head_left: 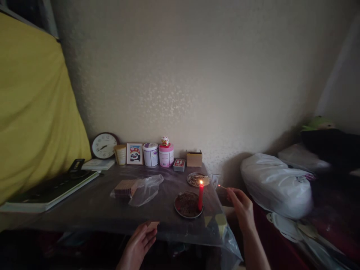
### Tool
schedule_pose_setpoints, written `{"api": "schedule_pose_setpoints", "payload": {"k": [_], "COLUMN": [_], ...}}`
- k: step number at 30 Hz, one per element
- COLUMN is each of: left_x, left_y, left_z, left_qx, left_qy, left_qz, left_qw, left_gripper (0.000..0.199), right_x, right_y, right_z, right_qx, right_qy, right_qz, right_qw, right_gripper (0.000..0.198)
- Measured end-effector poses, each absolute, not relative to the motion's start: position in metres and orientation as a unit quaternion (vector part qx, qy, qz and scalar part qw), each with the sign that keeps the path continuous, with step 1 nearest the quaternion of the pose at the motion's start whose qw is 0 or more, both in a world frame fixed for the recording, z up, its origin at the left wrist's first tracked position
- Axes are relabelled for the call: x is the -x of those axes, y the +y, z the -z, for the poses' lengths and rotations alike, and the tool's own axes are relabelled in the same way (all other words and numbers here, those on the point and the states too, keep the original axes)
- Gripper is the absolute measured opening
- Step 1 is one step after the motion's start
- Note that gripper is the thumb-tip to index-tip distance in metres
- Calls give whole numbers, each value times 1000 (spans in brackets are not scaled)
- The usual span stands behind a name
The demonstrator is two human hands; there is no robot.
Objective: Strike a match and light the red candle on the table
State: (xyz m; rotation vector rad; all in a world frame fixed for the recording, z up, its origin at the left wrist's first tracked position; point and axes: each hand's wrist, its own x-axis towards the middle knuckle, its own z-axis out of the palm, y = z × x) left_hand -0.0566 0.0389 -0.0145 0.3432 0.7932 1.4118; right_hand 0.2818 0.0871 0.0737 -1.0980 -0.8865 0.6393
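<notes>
Between the thumb and fingers of my right hand [242, 206] is a match [223, 187], its tip pointing left with a small reddish glow. It is to the right of a red candle [200, 197], which stands upright and burning at the right side of a round metal plate [180, 213]. My left hand [140, 242], near the table's front edge, is closed on a small matchbox [152, 226]; the fingers cover part of it. Behind the candle, a second metal plate [190, 183] holds several matchsticks [200, 179].
Stacked matchboxes [125, 187] lie in clear plastic wrap [147, 190] on the covered table [98, 215]. Along the wall stand a clock [104, 146], a panda picture [135, 154], two tins [151, 155], a card deck [179, 165] and a cardboard box [194, 159]. White bags [277, 183] sit at right.
</notes>
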Motion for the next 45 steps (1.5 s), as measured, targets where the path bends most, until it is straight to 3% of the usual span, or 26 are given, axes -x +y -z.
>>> {"api": "schedule_pose_setpoints", "payload": {"k": [11,26,30,35,39,45], "left_x": [58,59,59,60,60,60], "left_y": [35,41,41,41,41,44], "left_z": [9,18,19,22,24,28], "left_qx": [-153,-181,-175,-170,-171,-169], "left_qy": [356,390,392,390,385,391], "left_qz": [-619,-608,-606,-607,-610,-603], "left_qw": [683,667,670,671,671,674], "left_gripper": [16,17,22,29,28,28], "right_x": [-283,-283,-290,-301,-308,-311], "right_y": [99,86,81,75,66,74], "right_z": [-52,-72,-75,-78,-87,-74], "right_qx": [479,405,421,478,451,477], "right_qy": [-341,-335,-373,-379,-391,-378], "right_qz": [-334,-389,-380,-319,-306,-279], "right_qw": [736,757,734,725,742,743], "right_gripper": [34,35,38,27,38,16]}}
